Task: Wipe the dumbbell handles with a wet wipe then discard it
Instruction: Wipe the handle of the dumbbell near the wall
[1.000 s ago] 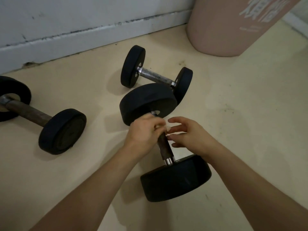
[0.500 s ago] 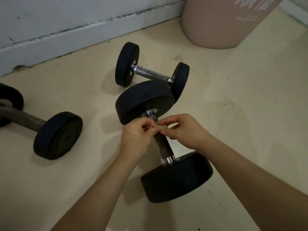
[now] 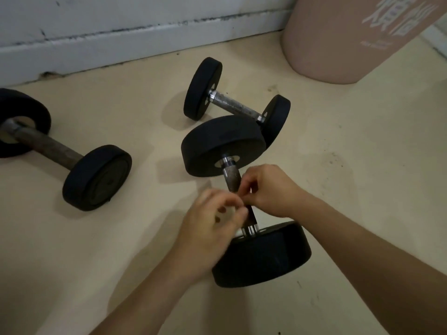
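Note:
The nearest black dumbbell [image 3: 223, 145] lies on the floor with its rusty handle [image 3: 231, 177] running toward me. My left hand [image 3: 210, 228] hovers over the lower part of the handle, fingers curled round a small pale wet wipe [image 3: 229, 210] that is mostly hidden. My right hand [image 3: 268, 189] sits on the other side of the handle, its fingertips pinching the wipe's edge. A smaller dumbbell [image 3: 233, 106] with a grey handle lies just behind. A third dumbbell [image 3: 48, 147] lies at the left.
A large pink cylinder [image 3: 338, 37] stands at the back right. A white wall with a baseboard [image 3: 121, 42] runs along the back. The beige floor [image 3: 362, 165] to the right is bare and speckled with dirt.
My right hand came in and met the left over the handle. My left hand has since slid down the handle toward me, and more of the upper handle shows.

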Motion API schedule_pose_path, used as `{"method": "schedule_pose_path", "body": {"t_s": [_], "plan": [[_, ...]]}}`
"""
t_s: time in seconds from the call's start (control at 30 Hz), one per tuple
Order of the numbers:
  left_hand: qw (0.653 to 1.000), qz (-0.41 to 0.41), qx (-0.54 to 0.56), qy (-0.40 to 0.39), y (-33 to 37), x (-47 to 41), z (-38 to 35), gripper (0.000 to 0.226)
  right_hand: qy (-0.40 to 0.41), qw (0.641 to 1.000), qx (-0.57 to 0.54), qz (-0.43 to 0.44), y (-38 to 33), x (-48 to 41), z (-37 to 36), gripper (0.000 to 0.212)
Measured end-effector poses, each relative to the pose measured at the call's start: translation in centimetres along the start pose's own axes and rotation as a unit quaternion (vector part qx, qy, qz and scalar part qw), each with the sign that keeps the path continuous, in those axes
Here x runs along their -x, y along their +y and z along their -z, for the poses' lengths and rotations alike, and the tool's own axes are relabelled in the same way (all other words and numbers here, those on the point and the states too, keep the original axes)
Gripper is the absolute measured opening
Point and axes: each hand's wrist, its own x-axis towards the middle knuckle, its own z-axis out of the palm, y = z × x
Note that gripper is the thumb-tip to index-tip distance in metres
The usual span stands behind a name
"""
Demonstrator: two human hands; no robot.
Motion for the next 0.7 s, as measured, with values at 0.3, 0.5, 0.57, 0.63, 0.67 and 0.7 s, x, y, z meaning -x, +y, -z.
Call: {"method": "schedule_pose_path", "body": {"t_s": [0.3,0.5,0.57,0.63,0.67,0.7], "plan": [[0.988,-0.096,-0.092,-0.078,-1.2,5.2,-1.3,0.076,-0.01,0.996,0.01,0.09,0.2,-0.5,-0.8,0.011],[0.976,-0.087,-0.198,-0.028,-2.7,7.0,1.1,0.072,0.002,0.992,0.046,0.115,-0.9,-1.6,-0.5,0.014],[0.976,-0.048,-0.208,-0.044,-2.7,7.9,2.3,0.072,0.031,0.993,0.0,0.112,-1.7,-2.1,-1.4,0.007],[0.972,0.011,-0.216,-0.095,-2.7,8.7,3.7,0.067,-0.034,0.991,-0.071,0.106,-1.9,-0.9,-2.3,0.004],[0.969,0.025,-0.22,-0.114,-2.7,9.2,4.5,0.066,-0.079,0.987,-0.099,0.101,-2.0,-0.3,-2.6,0.006],[0.965,0.039,-0.226,-0.13,-2.5,9.5,5.2,0.071,-0.1,0.983,-0.118,0.099,-2.0,0.1,-2.7,0.009]]}}
